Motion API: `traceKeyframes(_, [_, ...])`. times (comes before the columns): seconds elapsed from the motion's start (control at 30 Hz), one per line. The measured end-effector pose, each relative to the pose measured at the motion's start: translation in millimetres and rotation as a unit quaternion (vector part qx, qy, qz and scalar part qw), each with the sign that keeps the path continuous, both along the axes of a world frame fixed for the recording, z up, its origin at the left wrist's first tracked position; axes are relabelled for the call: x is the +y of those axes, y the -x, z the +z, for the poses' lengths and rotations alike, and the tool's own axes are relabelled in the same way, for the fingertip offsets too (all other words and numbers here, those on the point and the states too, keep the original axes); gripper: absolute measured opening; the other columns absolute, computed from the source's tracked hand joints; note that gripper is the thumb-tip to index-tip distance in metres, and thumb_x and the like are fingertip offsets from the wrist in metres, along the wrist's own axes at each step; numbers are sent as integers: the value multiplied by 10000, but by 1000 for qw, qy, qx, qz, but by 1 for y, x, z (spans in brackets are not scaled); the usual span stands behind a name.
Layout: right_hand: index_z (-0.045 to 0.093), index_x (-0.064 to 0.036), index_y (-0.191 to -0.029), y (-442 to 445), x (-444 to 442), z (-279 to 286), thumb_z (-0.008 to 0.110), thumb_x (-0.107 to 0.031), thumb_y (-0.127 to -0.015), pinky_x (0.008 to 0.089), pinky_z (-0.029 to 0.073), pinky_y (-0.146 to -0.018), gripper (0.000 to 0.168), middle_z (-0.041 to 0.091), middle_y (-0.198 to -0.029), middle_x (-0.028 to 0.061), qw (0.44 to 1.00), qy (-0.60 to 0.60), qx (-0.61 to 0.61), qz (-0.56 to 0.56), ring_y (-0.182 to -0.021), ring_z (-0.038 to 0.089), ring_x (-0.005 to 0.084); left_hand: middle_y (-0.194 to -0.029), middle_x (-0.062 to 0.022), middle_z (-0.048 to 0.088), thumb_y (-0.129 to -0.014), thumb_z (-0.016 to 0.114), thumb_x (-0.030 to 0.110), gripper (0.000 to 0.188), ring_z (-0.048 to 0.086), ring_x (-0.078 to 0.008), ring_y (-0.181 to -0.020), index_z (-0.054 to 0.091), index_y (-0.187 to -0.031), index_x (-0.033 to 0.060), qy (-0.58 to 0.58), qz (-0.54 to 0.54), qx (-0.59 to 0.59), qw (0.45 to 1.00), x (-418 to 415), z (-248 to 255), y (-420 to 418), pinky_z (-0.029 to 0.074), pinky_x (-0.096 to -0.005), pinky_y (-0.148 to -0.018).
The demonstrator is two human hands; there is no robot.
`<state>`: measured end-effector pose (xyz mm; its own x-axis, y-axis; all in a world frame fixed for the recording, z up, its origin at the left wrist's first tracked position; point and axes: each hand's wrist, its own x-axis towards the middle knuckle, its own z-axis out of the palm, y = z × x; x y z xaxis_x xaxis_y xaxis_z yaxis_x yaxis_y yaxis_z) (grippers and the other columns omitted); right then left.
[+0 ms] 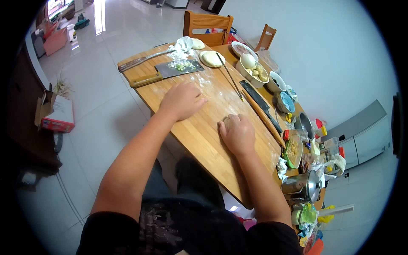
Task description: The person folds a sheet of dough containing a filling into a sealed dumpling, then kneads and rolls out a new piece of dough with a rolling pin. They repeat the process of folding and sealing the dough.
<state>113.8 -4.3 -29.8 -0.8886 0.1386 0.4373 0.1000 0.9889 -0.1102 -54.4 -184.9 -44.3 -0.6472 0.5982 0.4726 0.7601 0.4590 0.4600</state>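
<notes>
My left hand (184,100) rests on a floured wooden board (207,156), fingers curled down, so its palm side is hidden. Further right and nearer me, my right hand (239,134) bears on the same board with bent fingers; whether anything is under it cannot be seen. Beyond the left hand lies a cleaver (159,75) with a wooden handle, chopped scallion (181,65) on its blade. Behind that, a long-handled ladle (188,43) sits in white flour (178,54). Flattened dough pieces (212,59) lie near the far end, with a dark thin stick (230,77) leaning against them.
Along the board's right side lie a wooden rolling pin (263,118) and a long black object (256,95). Past them the table holds a bowl of dough pieces (253,75), a blue bowl (286,102), a green container of food (294,152) and a lidded metal pot (301,188).
</notes>
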Motion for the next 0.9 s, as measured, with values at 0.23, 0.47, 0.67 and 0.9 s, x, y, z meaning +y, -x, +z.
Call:
traceKeyframes(0.23, [739, -41, -1002, -3, -2, -3, 783, -387, -886, 501, 545, -865, 368, 703, -987, 207, 991, -65, 104, -60, -999, 663, 404, -982, -143, 742, -936, 702, 374, 326, 670, -365, -1000, 780, -918, 58, -25, -4, -8, 1000, 0, -5, -3, 532, -489, -889])
traceKeyframes(0.47, [721, -60, -903, 6, 9, -2, 756, -245, -850, 509, 539, -832, 195, 677, -909, 183, 999, -10, 4, 41, -915, 652, 371, -987, -144, 739, -944, 692, 388, 339, 669, -363, -1010, 785, -919, 63, -7, -2, -33, 999, -1, 1, -5, 533, -491, -893])
traceKeyframes(0.67, [757, -93, -1068, 37, 37, 21, 739, -202, -822, 484, 538, -882, 270, 741, -1045, 161, 973, 21, 3, 231, -973, 677, 374, -986, -140, 735, -965, 660, 374, 326, 659, -353, -1037, 789, -949, 76, -9, 2, -31, 999, -1, 0, -5, 531, -487, -910])
traceKeyframes(0.9, [759, -108, -866, 33, 16, -1, 762, -223, -839, 464, 529, -842, 119, 711, -919, 117, 998, -4, 47, 49, -924, 658, 344, -1328, -138, 684, -990, 633, 378, 419, 592, -334, -1269, 716, -1255, 63, 71, 38, 4, 997, -2, 9, -7, 452, -462, -1102])
